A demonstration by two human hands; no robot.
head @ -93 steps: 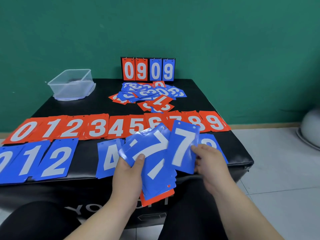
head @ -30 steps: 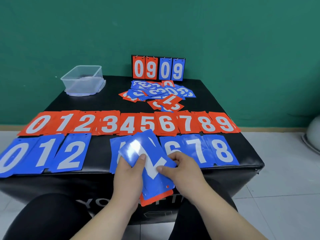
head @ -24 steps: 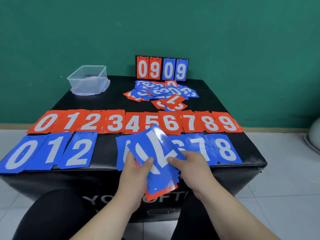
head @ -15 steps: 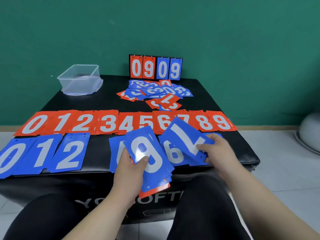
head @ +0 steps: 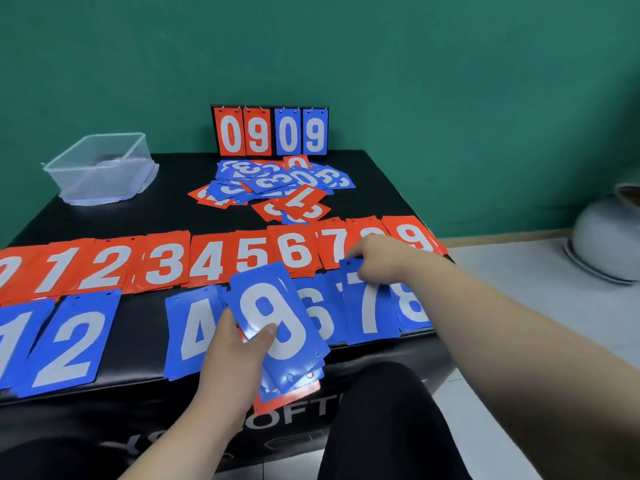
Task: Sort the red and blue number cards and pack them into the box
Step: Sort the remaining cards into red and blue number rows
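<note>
Box: clear plastic box [head: 104, 181], rectangular, far left corner of the black padded table [head: 173, 209], well apart from all cards.
Red row: row of red number cards [head: 166, 265], 0 to 9, laid flat across the table's middle.
Blue row: blue number cards [head: 69, 341] along the near edge: 1, 2, a gap, 4, then 6, 7, 8.
Left hand: left hand [head: 232, 368] grips a stack of cards [head: 280, 323], thumb across the top face; a blue 9 on top, a red edge showing beneath.
Back centre: flip scoreboard [head: 270, 131] reading 09 09, upright; loose pile of red and blue cards [head: 273, 188] just before it.
Right hand: right hand [head: 381, 258], fingers curled, pinches the top edge of the blue 7 card [head: 370, 306], which lies between 6 and 8.
</note>
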